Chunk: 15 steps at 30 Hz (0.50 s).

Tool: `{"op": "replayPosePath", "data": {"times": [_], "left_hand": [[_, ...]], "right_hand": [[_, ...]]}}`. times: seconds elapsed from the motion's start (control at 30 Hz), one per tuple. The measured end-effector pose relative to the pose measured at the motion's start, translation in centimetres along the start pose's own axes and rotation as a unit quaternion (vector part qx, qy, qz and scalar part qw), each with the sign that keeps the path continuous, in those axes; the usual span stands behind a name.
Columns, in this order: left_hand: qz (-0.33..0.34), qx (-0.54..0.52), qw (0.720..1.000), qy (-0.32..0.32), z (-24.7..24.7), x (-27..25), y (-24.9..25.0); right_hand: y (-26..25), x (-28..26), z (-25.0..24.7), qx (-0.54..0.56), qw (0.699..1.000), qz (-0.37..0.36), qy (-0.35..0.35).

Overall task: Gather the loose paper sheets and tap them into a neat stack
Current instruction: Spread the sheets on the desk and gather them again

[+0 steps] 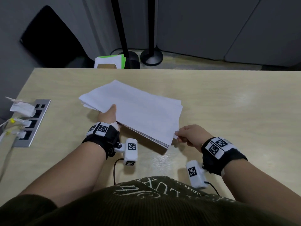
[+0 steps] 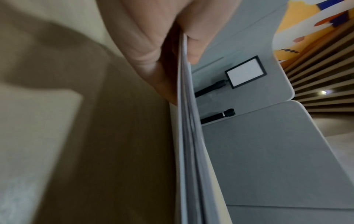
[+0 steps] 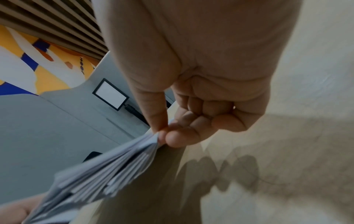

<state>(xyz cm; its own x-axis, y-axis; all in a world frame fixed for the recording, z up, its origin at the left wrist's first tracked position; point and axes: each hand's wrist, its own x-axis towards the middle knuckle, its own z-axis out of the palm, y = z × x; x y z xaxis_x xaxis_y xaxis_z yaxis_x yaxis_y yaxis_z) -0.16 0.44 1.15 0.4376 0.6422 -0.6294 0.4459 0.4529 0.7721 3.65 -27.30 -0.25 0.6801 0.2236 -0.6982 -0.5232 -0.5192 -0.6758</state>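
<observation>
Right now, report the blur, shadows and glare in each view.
Head view: mostly sharp, wide-angle bending at the edges, soft glare on the table, shadow under the paper sheets. Left wrist view: left hand blurred up close, broad shadow beside it. Right wrist view: sheet edges smeared, right hand casting a finger shadow.

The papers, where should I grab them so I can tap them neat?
Hold the papers by their two short ends, one hand from each side, loosely. The left hand already grips the left end, but the right hand only pinches one near corner, where the sheets fan apart. Probably shift it to the middle of the right end, then stand the long edge on the table.
</observation>
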Motion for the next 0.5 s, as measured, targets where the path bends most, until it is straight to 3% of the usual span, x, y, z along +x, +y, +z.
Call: {"op": "replayPosePath", "data": {"times": [0.1, 0.23, 0.5], "left_hand": [[-0.034, 0.003, 0.999, 0.010, -0.3, 0.6, -0.6], [-0.046, 0.080, 0.995, 0.030, -0.7, 1.2, -0.6], [-0.055, 0.117, 0.991, 0.025, -1.2, 3.3, -1.1]], "right_hand": [[-0.3, 0.0, -0.1, -0.021, 0.999, 0.029, -0.010], [-0.1, 0.0, -0.1, -0.017, 0.996, 0.090, -0.015], [0.8, 0.3, 0.6, 0.069, 0.997, 0.040, -0.018]]}}
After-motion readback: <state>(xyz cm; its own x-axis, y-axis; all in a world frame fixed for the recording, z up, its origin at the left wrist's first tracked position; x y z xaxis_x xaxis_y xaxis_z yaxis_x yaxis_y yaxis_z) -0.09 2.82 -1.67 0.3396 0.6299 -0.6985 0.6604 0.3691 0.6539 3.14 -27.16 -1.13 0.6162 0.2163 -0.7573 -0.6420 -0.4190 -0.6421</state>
